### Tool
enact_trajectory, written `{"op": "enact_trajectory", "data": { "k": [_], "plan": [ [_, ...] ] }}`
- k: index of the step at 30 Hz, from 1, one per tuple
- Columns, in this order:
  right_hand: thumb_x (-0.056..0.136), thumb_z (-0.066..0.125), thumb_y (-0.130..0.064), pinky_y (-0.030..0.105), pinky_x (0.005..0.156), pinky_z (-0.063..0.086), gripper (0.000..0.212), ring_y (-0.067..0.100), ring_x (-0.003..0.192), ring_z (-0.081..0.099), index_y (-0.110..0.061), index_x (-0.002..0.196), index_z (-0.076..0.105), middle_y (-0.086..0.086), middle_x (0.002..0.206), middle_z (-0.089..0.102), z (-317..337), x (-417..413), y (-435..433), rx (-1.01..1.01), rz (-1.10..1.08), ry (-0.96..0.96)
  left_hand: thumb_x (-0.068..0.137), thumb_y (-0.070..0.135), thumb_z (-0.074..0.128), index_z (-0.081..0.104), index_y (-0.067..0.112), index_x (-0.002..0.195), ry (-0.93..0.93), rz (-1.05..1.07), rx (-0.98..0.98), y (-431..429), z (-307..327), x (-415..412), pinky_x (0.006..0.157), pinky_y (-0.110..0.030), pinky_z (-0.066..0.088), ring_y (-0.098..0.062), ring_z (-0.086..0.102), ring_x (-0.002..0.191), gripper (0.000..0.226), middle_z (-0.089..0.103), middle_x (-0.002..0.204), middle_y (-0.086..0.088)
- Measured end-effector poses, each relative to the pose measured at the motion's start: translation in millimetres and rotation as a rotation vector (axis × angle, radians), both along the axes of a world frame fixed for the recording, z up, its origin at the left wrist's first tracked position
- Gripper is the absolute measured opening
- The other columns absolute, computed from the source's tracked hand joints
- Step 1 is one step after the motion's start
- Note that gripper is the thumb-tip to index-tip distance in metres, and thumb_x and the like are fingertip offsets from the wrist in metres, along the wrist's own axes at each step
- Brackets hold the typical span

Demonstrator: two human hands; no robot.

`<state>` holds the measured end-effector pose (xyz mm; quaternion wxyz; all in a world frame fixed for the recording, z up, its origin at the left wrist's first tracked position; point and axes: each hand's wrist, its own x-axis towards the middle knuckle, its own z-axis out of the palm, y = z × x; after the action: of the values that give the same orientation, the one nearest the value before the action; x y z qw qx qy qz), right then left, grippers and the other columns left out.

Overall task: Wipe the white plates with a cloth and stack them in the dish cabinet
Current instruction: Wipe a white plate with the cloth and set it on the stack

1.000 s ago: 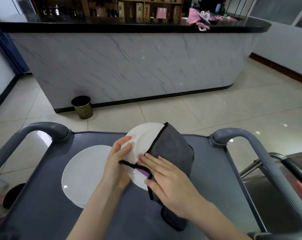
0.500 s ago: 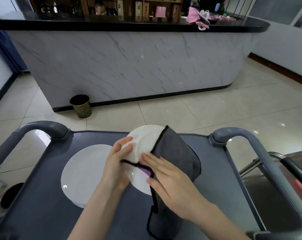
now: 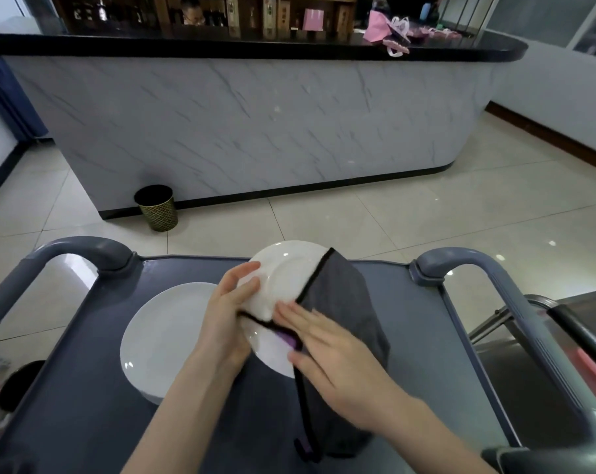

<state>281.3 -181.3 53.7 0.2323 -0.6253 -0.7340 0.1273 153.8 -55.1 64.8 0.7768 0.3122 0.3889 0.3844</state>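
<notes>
The plate (image 3: 283, 278), gripped at its rim by the left hand (image 3: 228, 313) above the cart's (image 3: 84, 405) middle, looks mid-wipe under the cloth (image 3: 341, 302), which the right hand (image 3: 337, 350) presses with flat fingers; a second plate (image 3: 163, 336) waits near the left edge, with stacking seemingly still ahead.

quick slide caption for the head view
Left hand holds a white plate over a cart while right hand presses a grey cloth on it.

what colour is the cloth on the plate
Dark grey with a black edge and a purple tag; the cloth shows best in the head view.
</notes>
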Motion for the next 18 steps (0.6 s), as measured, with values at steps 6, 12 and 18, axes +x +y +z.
{"op": "enact_trajectory", "data": {
  "k": [6, 12, 18],
  "plan": [
    [0.101, 0.03, -0.048, 0.023, 0.119, 0.018, 0.055, -0.01, 0.144, 0.016, -0.029, 0.152, 0.031, -0.027, 0.156, 0.021, -8.7, 50.8, -2.1, -0.015, -0.26, 0.086, 0.098, 0.007, 0.055, 0.069, 0.023, 0.098, 0.069, -0.011, 0.05, -0.4, -0.4, -6.8, 0.067, -0.035, 0.055, -0.021, 0.068, 0.077, 0.021, 0.074, 0.094, -0.002],
    [0.106, 0.035, -0.034, 0.012, 0.118, 0.004, 0.05, -0.012, 0.143, 0.01, -0.021, 0.154, 0.029, -0.015, 0.159, 0.023, 16.2, 17.4, 47.4, -0.061, -0.214, 0.056, 0.099, 0.003, 0.053, 0.063, 0.016, 0.097, 0.053, -0.037, 0.017, -4.7, -5.5, 2.3, 0.072, -0.036, 0.055, -0.026, 0.068, 0.083, 0.017, 0.074, 0.091, -0.009],
    [0.105, 0.036, -0.04, 0.014, 0.118, 0.013, 0.051, -0.007, 0.144, 0.021, -0.019, 0.151, 0.036, -0.015, 0.156, 0.033, -11.9, -3.8, -5.0, 0.022, -0.058, 0.088, 0.099, 0.005, 0.052, 0.065, 0.02, 0.1, 0.053, 0.008, -0.011, 9.8, -8.4, -18.0, 0.068, -0.037, 0.054, -0.022, 0.07, 0.075, 0.019, 0.073, 0.089, -0.005]
  ]
}}
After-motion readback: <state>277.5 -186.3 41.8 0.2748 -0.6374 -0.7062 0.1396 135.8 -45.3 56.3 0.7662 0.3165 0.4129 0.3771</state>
